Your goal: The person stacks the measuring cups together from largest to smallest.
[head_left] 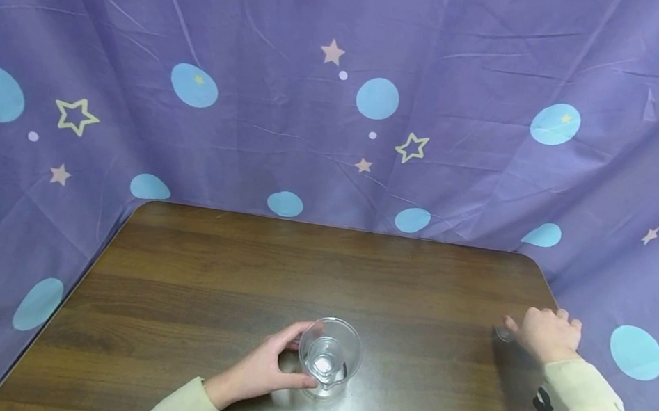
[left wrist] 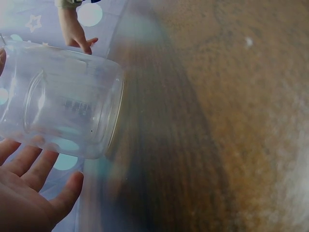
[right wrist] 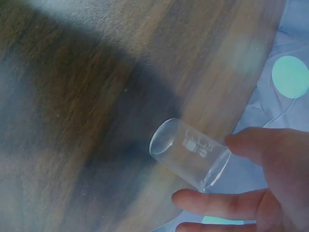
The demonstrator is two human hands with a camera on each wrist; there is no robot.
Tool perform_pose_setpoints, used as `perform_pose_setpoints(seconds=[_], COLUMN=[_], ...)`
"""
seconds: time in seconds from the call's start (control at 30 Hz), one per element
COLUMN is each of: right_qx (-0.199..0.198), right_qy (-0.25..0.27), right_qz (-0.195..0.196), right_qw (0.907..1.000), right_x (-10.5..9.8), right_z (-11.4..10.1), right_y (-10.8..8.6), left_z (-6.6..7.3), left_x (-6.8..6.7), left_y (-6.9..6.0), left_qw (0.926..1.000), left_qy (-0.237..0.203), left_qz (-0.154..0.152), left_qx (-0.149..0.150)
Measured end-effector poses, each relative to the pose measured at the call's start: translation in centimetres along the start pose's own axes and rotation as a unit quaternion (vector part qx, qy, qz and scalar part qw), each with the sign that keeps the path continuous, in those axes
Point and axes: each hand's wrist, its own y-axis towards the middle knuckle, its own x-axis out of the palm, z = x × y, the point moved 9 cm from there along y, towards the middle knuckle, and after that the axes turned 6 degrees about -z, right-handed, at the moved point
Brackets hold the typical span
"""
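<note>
A clear glass beaker [head_left: 335, 389] stands near the front middle of the table. My left hand [head_left: 260, 369] grips it from the left, with the thumb on the near side and fingers on the far side. Inside the beaker [left wrist: 104, 145] shows what looks like a smaller glass vessel with faint markings. Far to the right, my right hand [head_left: 545, 334] reaches over a small glass beaker [right wrist: 188, 150] with white print. Its thumb [right wrist: 244, 142] and index finger [right wrist: 222, 203] pinch either side of the small beaker's rim. In the head view this beaker is mostly hidden.
The brown wooden table [head_left: 220, 260] has rounded far corners. A purple curtain [head_left: 278, 30] with stars and blue dots hangs behind it and along both sides. My right hand is close to the table's right edge, by the curtain.
</note>
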Motion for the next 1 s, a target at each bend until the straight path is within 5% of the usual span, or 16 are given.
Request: perform_pose_setpoints(seconds=[0.3, 0.77, 1.0], right_qx=[-0.012, -0.057, -0.106], right_qy=[0.004, 0.009, 0.005], right_qz=[-0.023, 0.023, 0.038], right_qw=[0.9997, 0.9981, 0.9936], right_x=[0.1, -0.4, -1.7], right_z=[-0.1, -0.5, -2.4], right_y=[0.1, 0.3, -0.3], left_z=[0.0, -0.2, -0.3], left_x=[-0.1, 0.0, 0.1], left_y=[0.0, 0.1, 0.1], left_qw=[1.0000, 0.9998, 0.9997], left_qy=[-0.001, -0.006, -0.006], left_qz=[0.003, -0.003, -0.009], left_qx=[0.000, -0.017, -0.022])
